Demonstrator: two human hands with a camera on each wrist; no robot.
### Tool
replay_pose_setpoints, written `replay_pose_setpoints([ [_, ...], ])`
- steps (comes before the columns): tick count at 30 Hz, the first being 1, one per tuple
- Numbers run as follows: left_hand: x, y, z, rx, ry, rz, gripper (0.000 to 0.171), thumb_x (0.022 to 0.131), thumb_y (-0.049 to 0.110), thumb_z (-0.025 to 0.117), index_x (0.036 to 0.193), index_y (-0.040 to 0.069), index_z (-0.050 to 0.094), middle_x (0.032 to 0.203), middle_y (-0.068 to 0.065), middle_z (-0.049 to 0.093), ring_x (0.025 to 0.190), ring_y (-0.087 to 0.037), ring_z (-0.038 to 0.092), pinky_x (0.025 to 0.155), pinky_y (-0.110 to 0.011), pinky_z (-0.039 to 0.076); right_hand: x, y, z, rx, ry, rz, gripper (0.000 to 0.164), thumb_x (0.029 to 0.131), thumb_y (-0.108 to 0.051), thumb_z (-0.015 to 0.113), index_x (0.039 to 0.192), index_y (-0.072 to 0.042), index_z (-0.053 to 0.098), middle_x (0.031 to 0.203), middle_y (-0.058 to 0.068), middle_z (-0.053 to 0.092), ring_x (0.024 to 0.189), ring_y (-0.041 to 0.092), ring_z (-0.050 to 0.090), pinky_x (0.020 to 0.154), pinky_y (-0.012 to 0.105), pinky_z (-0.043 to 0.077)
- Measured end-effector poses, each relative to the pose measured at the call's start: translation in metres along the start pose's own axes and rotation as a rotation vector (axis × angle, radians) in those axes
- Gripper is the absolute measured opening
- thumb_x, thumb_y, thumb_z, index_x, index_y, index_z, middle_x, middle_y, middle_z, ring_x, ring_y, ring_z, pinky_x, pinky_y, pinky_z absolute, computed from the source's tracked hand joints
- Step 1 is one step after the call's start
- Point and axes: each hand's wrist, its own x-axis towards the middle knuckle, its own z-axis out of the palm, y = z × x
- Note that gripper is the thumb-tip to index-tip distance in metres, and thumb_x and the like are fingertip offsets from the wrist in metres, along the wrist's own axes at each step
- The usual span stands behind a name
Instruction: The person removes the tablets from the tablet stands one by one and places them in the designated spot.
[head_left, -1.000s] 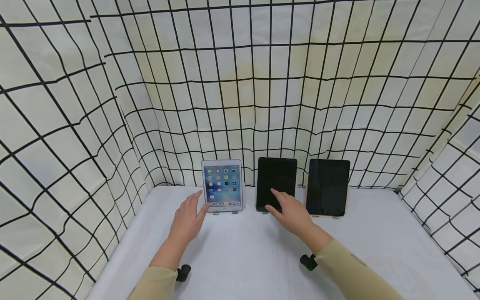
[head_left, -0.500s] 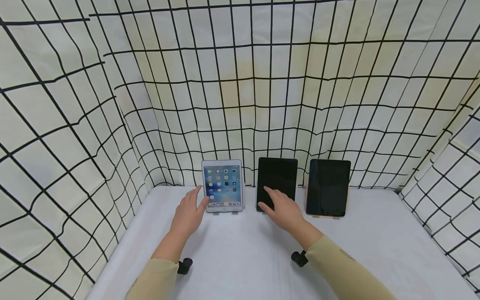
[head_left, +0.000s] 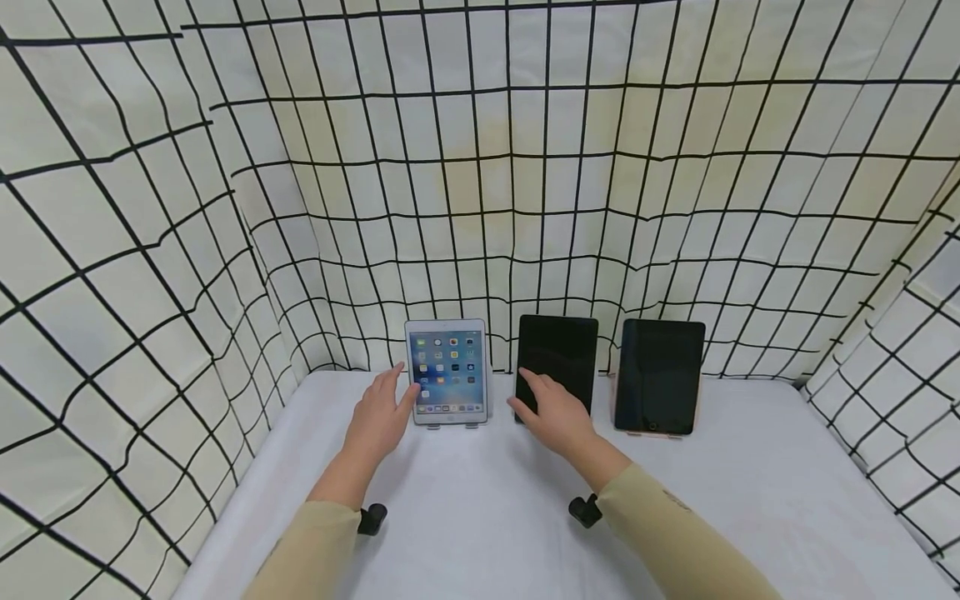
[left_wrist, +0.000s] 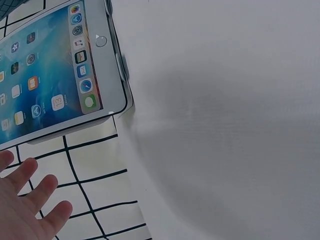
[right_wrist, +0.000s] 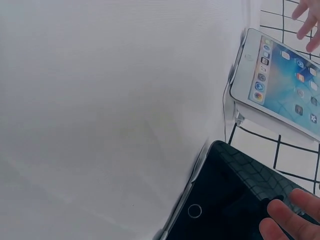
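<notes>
A white tablet (head_left: 453, 367) stands propped up with its home screen lit, showing several app icons. Beside its left edge is my left hand (head_left: 377, 417), fingers spread; in the left wrist view the fingers (left_wrist: 42, 192) are apart from the tablet. In the middle stands a black tablet (head_left: 566, 346) with a dark screen. My right hand (head_left: 557, 418) is in front of its lower left part, fingers loosely extended and holding nothing. Whether the right fingers (right_wrist: 290, 220) touch the glass I cannot tell.
A second dark-screened tablet (head_left: 658, 375) with a pinkish edge stands at the right. All three lean on small stands on a white table surface (head_left: 480, 517). White cloth with a black grid (head_left: 540, 183) encloses the back and sides.
My right hand has moved left across the front of the black tablet toward its left edge. The left hand has risen slightly along the white tablet's side. The tablets stay put.
</notes>
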Motion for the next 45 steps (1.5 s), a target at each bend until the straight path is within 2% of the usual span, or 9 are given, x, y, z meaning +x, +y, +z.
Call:
replay_pose_setpoints([
  [7,0.007,-0.002,0.001,0.01,-0.011,-0.013,0.072,0.104,0.055,0.032,0.157,0.007,0.023,0.156,-0.023,0.029,0.14,-0.045,0.031,0.111,-0.061,0.026,0.011,-0.008,0.006,-0.007,-0.002,0.001,0.068,0.097,-0.057,0.052,0.153,-0.019,0.039,0.144,0.009,0.052,0.125,0.027,0.055,0.098,0.046,0.049],
  [15,0.015,-0.001,0.002,-0.001,-0.017,-0.025,0.073,0.104,0.057,0.031,0.157,0.008,0.022,0.156,-0.023,0.03,0.14,-0.045,0.031,0.11,-0.061,0.027,0.022,-0.022,0.009,0.028,-0.014,0.01,0.065,0.098,-0.051,0.055,0.153,-0.019,0.04,0.146,0.01,0.05,0.127,0.027,0.054,0.101,0.046,0.047],
  [22,0.018,0.003,0.001,-0.021,-0.022,-0.055,0.072,0.104,0.056,0.031,0.158,0.011,0.019,0.158,-0.021,0.027,0.14,-0.045,0.031,0.109,-0.062,0.029,0.034,-0.032,0.012,0.067,-0.004,0.008,0.065,0.098,-0.049,0.056,0.153,-0.018,0.039,0.152,0.012,0.044,0.139,0.029,0.042,0.108,0.049,0.039],
  [30,0.02,0.005,0.002,-0.043,-0.024,-0.053,0.072,0.104,0.055,0.033,0.158,0.01,0.019,0.158,-0.02,0.027,0.141,-0.044,0.03,0.109,-0.062,0.029,0.041,-0.043,0.011,0.108,-0.017,0.009,0.067,0.099,-0.047,0.056,0.155,-0.017,0.035,0.152,0.01,0.044,0.139,0.028,0.043,0.108,0.048,0.04],
  [38,0.022,0.003,0.005,-0.056,-0.027,-0.057,0.077,0.102,0.061,0.031,0.158,0.009,0.019,0.157,-0.018,0.03,0.141,-0.042,0.031,0.11,-0.06,0.03,0.047,-0.048,0.016,0.128,-0.046,0.054,0.07,0.099,-0.048,0.056,0.157,-0.019,0.03,0.155,0.013,0.039,0.141,0.03,0.04,0.109,0.049,0.037],
  [45,0.022,0.003,0.006,-0.069,-0.034,-0.076,0.077,0.101,0.056,0.042,0.159,0.011,0.018,0.159,-0.018,0.026,0.143,-0.042,0.029,0.111,-0.06,0.028,0.049,-0.049,0.022,0.116,-0.028,0.05,0.069,0.099,-0.047,0.055,0.156,-0.017,0.032,0.15,0.014,0.043,0.134,0.03,0.047,0.105,0.048,0.043],
])
